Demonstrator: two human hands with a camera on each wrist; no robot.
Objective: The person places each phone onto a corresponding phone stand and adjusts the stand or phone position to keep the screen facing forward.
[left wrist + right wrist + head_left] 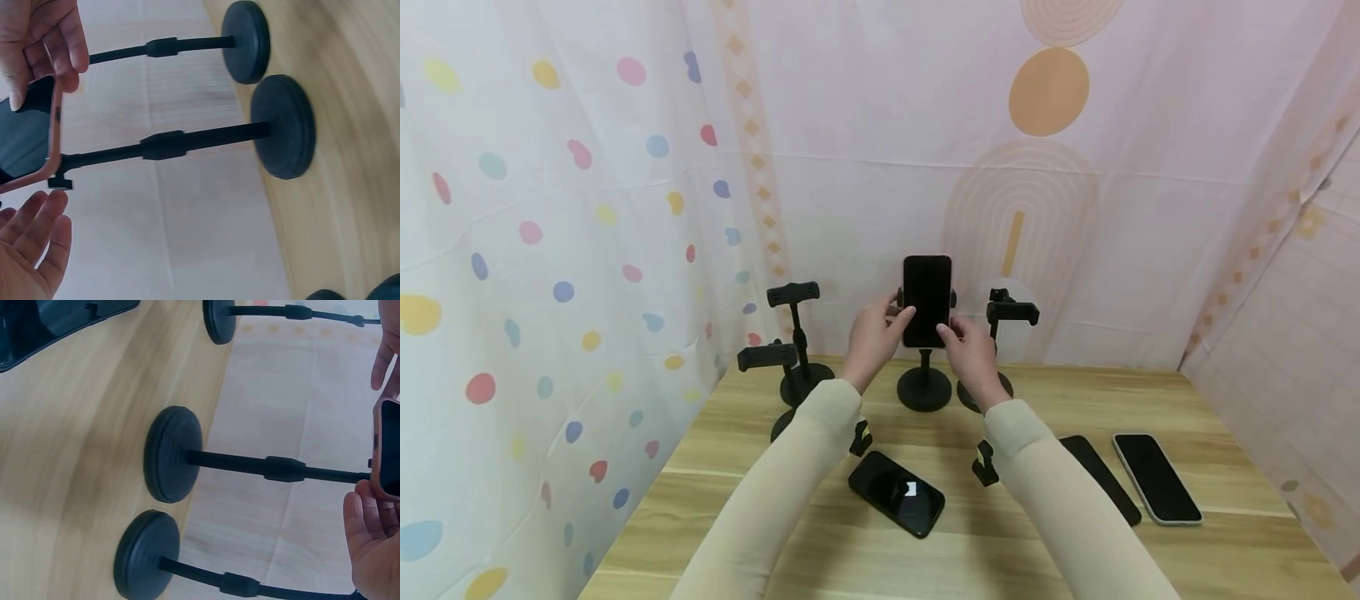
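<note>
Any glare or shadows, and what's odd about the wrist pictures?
Head view: bright white glare on the dark smartphone lying between the sleeves, soft shadows on the wooden table; left wrist view: turned sideways, so the phone stand runs across; right wrist view: sideways too, the pink-edged smartphone cropped.

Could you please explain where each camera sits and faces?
Head: on the head, facing forward-down at the upright phone; left hand, right hand and sleeves show.
Left wrist: on that wrist, seeing phone and stand sideways; both hands show.
Right wrist: on that wrist, facing them likewise; both hands show.
Wrist views share phone, stand, hands.
</note>
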